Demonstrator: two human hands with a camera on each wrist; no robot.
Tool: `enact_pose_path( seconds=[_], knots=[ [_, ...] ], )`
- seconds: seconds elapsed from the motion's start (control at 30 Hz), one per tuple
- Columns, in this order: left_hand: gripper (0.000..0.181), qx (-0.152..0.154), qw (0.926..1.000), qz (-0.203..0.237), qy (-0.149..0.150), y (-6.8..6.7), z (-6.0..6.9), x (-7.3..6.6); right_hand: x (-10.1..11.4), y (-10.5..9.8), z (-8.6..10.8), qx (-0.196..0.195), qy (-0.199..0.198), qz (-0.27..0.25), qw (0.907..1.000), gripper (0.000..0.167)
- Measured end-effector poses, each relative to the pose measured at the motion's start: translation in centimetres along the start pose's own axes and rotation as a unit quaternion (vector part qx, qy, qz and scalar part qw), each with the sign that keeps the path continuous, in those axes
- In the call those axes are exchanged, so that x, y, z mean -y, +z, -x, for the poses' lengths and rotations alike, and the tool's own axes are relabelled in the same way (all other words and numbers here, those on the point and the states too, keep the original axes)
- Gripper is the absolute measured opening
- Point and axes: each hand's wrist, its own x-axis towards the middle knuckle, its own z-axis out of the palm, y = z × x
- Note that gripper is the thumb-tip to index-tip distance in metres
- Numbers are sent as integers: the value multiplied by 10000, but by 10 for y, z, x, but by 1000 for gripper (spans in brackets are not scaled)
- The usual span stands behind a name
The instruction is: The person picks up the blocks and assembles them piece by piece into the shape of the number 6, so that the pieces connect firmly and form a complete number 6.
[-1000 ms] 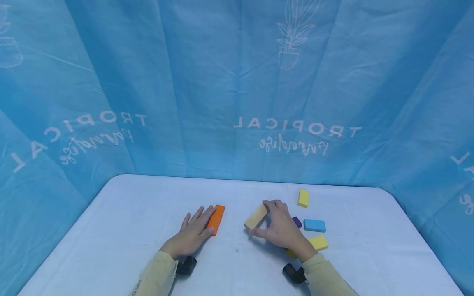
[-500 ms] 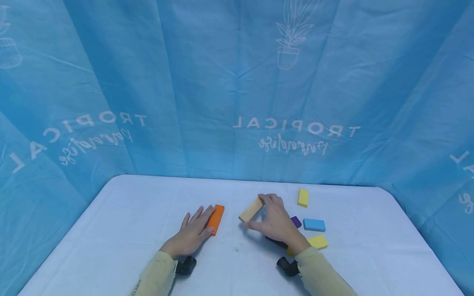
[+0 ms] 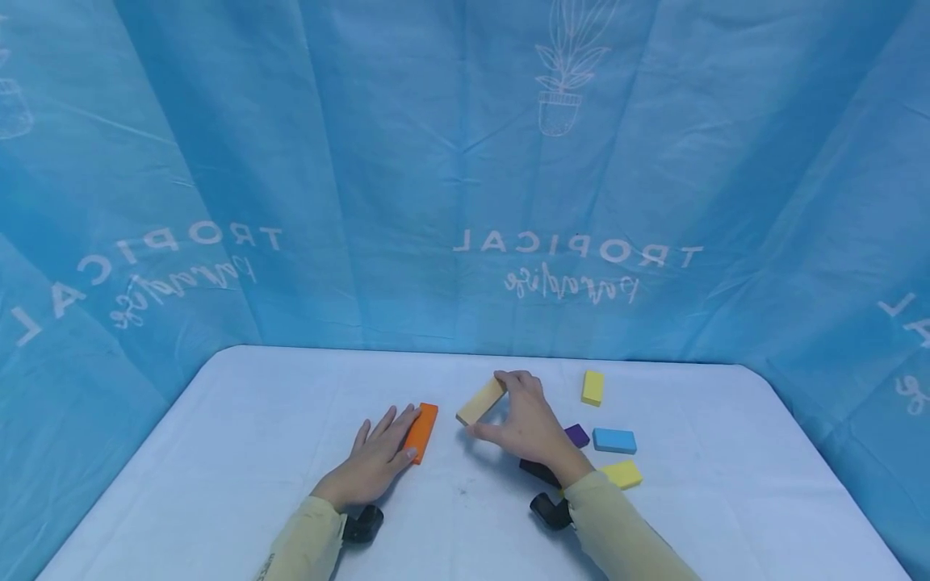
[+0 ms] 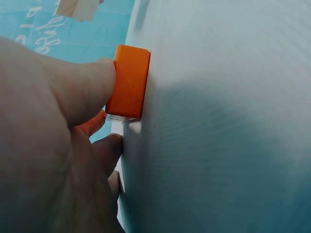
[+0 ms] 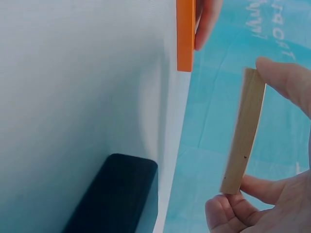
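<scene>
In the head view my left hand lies with fingers straight against an orange block on the table. The left wrist view has my thumb touching the upper edge of that orange block. My right hand pinches a plain wooden block by its two ends, thumb at the near end, fingers at the far end. It is held tilted above the table, right of the orange block. In the right wrist view the wooden block shows its narrow side, against the blue curtain.
Around my right forearm lie a black block, a purple block, a blue block and a yellow block. Farther back is another yellow block. A blue curtain hangs behind the white table.
My right hand has carried the wooden block leftward and away from me, uncovering the black block beneath the wrist. The left hand and the orange block stay in place.
</scene>
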Motion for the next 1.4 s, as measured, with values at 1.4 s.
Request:
enact_pose_path(
  seconds=[1.4],
  knots=[
    [66, 70, 10000, -32, 35, -1, -1, 1, 9, 34, -55, 19, -159, -355, 9992, 95]
  ],
)
